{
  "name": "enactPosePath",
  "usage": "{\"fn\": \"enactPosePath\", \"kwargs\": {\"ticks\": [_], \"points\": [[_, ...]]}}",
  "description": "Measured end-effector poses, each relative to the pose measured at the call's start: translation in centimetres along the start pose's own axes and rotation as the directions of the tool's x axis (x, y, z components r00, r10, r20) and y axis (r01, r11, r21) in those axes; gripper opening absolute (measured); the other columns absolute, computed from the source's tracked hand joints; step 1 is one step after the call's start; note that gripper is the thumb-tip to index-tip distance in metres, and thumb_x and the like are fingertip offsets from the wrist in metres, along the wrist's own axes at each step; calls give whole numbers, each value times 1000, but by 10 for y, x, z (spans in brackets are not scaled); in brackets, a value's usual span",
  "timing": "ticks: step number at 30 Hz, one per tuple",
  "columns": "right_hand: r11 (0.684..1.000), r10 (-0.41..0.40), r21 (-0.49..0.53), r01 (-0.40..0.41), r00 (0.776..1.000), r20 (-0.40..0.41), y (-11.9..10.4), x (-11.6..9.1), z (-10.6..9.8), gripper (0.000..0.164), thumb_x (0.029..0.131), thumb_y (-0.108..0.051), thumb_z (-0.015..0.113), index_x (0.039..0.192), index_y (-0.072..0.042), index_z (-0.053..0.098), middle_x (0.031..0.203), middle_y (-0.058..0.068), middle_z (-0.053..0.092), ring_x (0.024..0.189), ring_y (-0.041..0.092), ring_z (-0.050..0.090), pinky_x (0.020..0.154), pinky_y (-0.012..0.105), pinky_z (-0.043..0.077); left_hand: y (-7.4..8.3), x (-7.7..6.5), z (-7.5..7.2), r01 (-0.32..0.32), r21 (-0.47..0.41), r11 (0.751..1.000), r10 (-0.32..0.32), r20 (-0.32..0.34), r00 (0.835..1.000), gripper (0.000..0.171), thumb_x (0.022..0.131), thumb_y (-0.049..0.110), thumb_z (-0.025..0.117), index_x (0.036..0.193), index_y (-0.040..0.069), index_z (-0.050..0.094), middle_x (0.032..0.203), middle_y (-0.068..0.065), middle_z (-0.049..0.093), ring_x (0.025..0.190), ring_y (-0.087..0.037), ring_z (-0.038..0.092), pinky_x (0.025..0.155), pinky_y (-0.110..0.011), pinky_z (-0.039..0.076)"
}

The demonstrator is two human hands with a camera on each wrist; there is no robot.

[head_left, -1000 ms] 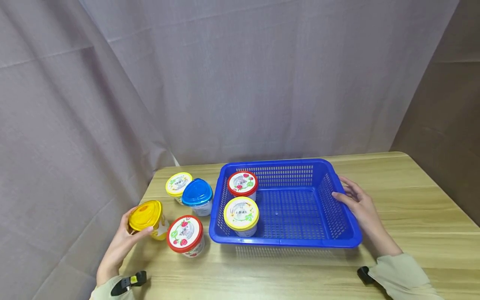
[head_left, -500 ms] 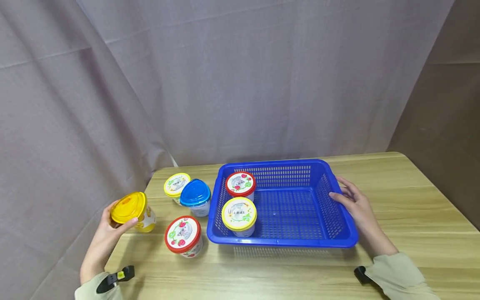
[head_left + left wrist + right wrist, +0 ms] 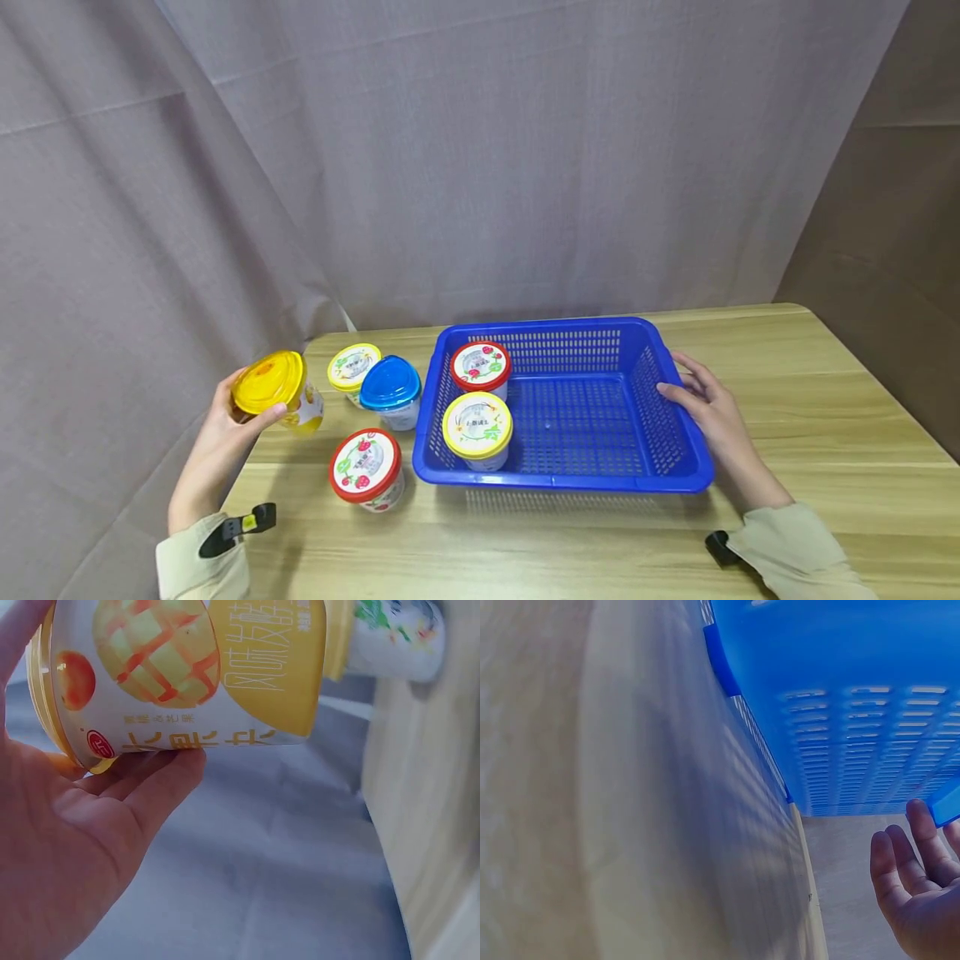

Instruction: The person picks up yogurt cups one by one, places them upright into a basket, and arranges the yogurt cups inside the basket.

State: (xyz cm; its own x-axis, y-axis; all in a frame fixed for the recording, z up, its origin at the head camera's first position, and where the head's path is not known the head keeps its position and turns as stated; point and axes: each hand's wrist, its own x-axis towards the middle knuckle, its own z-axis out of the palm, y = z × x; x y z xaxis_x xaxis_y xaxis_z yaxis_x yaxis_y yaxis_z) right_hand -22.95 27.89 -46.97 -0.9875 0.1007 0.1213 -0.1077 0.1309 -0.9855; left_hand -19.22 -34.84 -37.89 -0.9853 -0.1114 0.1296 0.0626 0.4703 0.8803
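My left hand (image 3: 232, 421) holds a yogurt cup with a yellow lid (image 3: 268, 382) above the left side of the table, tilted. In the left wrist view, fruit pictures cover this yogurt cup (image 3: 187, 667), and fingers curl under its side. My right hand (image 3: 712, 412) is at the right rim of a blue plastic basket (image 3: 570, 482), thumb over the rim and fingers outside the wall. From the right wrist, that hand (image 3: 930, 900) shows beside the perforated basket wall (image 3: 855, 742). Inside the basket's left end stand a red-lidded cup (image 3: 481, 367) and a yellow-lidded cup (image 3: 477, 427).
Left of the basket, a red-lidded cup (image 3: 366, 467), a blue-lidded cup (image 3: 391, 385) and another yellow-lidded cup (image 3: 354, 367) stand on the wooden table (image 3: 465, 550). A grey curtain (image 3: 525, 167) hangs behind the table's back edge.
My left hand lifted the yellow-lidded yogurt cup, moving left and up, then came back slightly right while rising. My right hand has stayed at the basket rim.
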Motion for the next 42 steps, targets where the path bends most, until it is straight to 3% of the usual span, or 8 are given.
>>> {"fn": "enactPosePath", "kwargs": {"ticks": [12, 21, 29, 35, 42], "points": [[999, -6, -35, 6, 1000, -6, -1, -1, 0, 71, 99, -26, 67, 157, -7, 32, 99, -29, 63, 84, -1, 66, 71, 24, 57, 51, 18, 20, -81, -62, 995, 84, 48, 995, 89, 94, 31, 74, 157, 13, 14, 145, -12, 38, 127, -22, 43, 92, -12, 42], [1000, 10, 25, -10, 1000, -3, -2, -1, -2, 68, 98, -22, 67, 156, -10, 34, 99, -27, 65, 82, 2, 67, 67, 25, 58, 91, 30, 34, -154, 52, 987, 151, 59, 987, 93, 90, 39, 77, 156, 13, 17, 143, -13, 44, 126, -27, 49, 95, -18, 44], [999, 27, 25, -27, 1000, 6, -2, -3, 0, 68, 99, -21, 65, 157, -10, 31, 101, -27, 64, 81, 4, 67, 67, 26, 58, 129, 40, 56, -250, 145, 957, 236, 110, 966, 98, 87, 42, 79, 157, 10, 18, 145, -17, 33, 125, -35, 48, 107, -49, 44], [1000, 29, -4, -29, 1000, 5, -2, -3, 0, 70, 100, -26, 65, 158, -11, 30, 102, -27, 63, 82, 4, 67, 69, 27, 58, 156, 49, 77, -326, 193, 926, 299, 156, 942, 96, 85, 45, 80, 154, 9, 24, 142, -17, 32, 121, -32, 49, 104, -47, 47], [1000, 25, 8, -25, 1000, 14, -1, -1, 0, 67, 100, -22, 64, 158, -11, 31, 101, -27, 64, 82, 4, 68, 69, 27, 58, 192, 59, 93, -401, 140, 905, 375, 179, 910, 92, 84, 42, 82, 151, 10, 28, 139, -12, 36, 116, -25, 51, 101, -40, 49]]}}
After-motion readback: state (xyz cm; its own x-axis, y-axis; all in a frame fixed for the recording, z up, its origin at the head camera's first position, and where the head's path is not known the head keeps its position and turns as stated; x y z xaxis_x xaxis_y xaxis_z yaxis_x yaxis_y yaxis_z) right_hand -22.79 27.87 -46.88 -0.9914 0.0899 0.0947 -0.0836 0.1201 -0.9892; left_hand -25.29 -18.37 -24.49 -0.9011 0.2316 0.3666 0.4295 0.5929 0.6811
